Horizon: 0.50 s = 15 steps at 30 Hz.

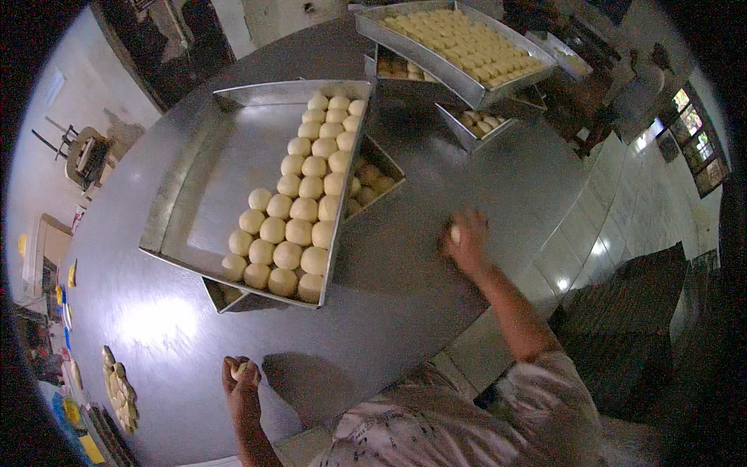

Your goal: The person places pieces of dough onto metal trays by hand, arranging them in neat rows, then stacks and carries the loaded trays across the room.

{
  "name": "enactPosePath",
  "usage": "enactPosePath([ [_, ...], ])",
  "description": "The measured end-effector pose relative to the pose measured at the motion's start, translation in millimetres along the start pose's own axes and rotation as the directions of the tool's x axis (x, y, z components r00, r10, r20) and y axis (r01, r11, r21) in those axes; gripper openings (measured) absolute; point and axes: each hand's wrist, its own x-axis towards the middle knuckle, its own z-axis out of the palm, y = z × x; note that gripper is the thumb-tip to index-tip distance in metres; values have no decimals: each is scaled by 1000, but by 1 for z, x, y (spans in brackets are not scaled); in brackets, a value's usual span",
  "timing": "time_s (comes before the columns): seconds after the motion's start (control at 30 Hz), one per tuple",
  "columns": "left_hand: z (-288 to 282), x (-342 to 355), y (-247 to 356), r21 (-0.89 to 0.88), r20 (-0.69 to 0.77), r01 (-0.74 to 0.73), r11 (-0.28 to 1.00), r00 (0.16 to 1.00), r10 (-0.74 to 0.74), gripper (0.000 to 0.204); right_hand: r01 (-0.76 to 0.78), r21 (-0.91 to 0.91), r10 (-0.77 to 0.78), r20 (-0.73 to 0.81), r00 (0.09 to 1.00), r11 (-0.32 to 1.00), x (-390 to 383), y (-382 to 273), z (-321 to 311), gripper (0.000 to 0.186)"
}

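Note:
On the metal table, my right hand (470,243) is cupped round a pale dough ball (456,233), of which only a small part shows. Near the front edge my left hand (240,387) is closed on a small piece of dough (239,373), mostly hidden by the fingers. Between and beyond my hands lies a large metal tray (180,175). Rows of smooth round dough balls (303,208) fill its right side, while its left side is bare metal. Several cut dough pieces (120,391) lie in a cluster to the left of my left hand.
Under the large tray, another tray with dough balls (372,184) sticks out to the right. At the far right stands a stack topped by a full tray (475,95), with a lower tray corner (471,140) jutting out. Tiled floor (589,226) lies beyond the table's right edge.

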Motion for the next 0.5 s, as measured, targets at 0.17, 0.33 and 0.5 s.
enactPosePath([
  [0.17, 33, 5, -20, 39, 70, 35, 999, 997, -38, 25, -151, 168, 154, -4, 988, 974, 25, -5, 43, 36],
  [0.33, 17, -3, -5, 191, 0, -15, 982, 1000, 16, 28, -106, 179, 90, 94, 991, 978, 6, 32, 21, 35],
  [0.5, 49, -20, 13, 141, 44, -16, 990, 999, 10, 30, -240, 444, 227, 82, 970, 863, 1, 14, 36, 40],
])
